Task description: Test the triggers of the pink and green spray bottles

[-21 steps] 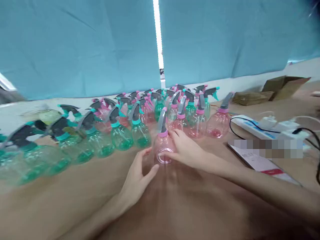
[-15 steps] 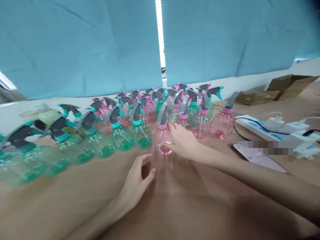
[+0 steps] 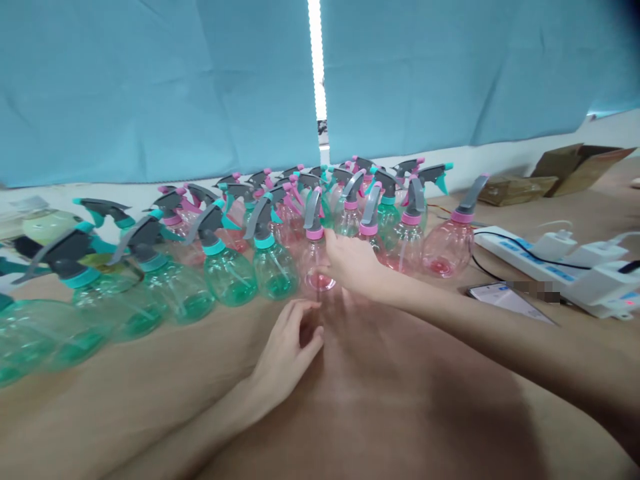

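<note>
My right hand (image 3: pixel 353 265) is wrapped round the side of a pink spray bottle (image 3: pixel 315 257) with a grey trigger and pink collar, standing upright in the front row of bottles. My left hand (image 3: pixel 287 350) rests on the brown table (image 3: pixel 350 400) a little in front of that bottle, fingers loosely curled and apart, holding nothing. To the left of the pink bottle stand green spray bottles (image 3: pixel 273 257) with teal collars; more pink bottles (image 3: pixel 453 233) stand to the right.
Several green and pink spray bottles crowd the table's far side and left edge. A white power strip (image 3: pixel 545 257) with plugs and black cables lies at the right, a phone (image 3: pixel 505 297) beside it. Cardboard boxes (image 3: pixel 575 163) sit far right. Blue curtain (image 3: pixel 150 87) behind.
My right hand has pushed the pink bottle away from me into the front row. My left hand has let go of it and drawn back onto the table.
</note>
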A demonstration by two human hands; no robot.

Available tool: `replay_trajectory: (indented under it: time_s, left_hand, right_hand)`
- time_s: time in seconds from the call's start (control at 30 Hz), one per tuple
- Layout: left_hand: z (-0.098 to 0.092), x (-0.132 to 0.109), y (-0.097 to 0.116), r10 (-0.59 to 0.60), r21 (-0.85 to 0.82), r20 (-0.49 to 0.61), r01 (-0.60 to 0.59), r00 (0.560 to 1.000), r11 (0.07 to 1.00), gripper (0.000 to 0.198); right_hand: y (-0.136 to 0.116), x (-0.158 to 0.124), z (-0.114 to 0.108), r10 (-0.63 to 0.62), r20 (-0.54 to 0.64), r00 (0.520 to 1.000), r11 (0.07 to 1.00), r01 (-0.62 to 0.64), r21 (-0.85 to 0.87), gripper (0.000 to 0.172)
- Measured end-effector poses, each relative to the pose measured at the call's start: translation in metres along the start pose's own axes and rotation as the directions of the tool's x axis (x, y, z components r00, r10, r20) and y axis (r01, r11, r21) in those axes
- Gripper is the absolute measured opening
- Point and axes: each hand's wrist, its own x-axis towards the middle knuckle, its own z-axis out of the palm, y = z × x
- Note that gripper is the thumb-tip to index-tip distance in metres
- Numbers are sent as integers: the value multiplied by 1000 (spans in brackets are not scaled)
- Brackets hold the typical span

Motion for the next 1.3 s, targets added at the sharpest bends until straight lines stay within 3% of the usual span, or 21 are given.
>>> replay_trajectory:
  time_s: [0.13, 0.23, 0.33, 0.4, 0.53, 0.67, 0.77, 0.87, 1.07, 1.2, 1.3]
  left_hand:
    - [1, -1, -2, 32, 52, 5, -32, 999, 998, 25]
    - [2, -3, -2, 52, 76, 2, -52, 999, 996, 24]
    - [1, -3, -1, 77, 69, 14, -78, 997, 995, 20]
    - [1, -1, 0, 92, 54, 25, -94, 995, 994, 18]
    - [3, 8, 3, 97, 33, 36, -98, 995, 995, 18]
    - [10, 18, 8, 115, 22, 32, -116, 993, 993, 17]
    - [14, 21, 14, 122, 6, 38, -122, 992, 993, 16]
    - [16, 19, 18, 128, -7, 55, -128, 990, 992, 18]
    - [14, 11, 22, 113, 5, 32, -113, 993, 994, 15]
    - [10, 9, 27, 88, 9, 2, -88, 996, 996, 14]
    - [5, 9, 33, 60, -10, -22, -61, 998, 998, 15]
  right_hand:
    - [0, 1, 1, 2, 7, 1000, 1000, -2, 9, 62]
    - [9, -14, -3, -16, -43, 999, 997, 19, 71, 66]
    - [31, -39, -11, -201, -171, 965, 941, 239, 238, 32]
    - [51, -55, -17, -261, -243, 934, 913, 321, 251, 15]
    - [93, -68, -21, -33, -368, 929, 961, 131, 243, 23]
    - [112, -58, -8, 80, -359, 930, 952, 35, 303, 50]
    - [105, -44, 4, 88, -320, 943, 935, 32, 353, 71]
    - [91, -31, 11, 105, -295, 950, 931, 10, 364, 81]
    - [72, -23, 11, 220, -179, 959, 956, -176, 234, 59]
    - [67, -42, 8, 200, -179, 963, 972, -171, 163, 58]
    - [61, -67, 5, 121, -182, 976, 981, -89, 171, 56]
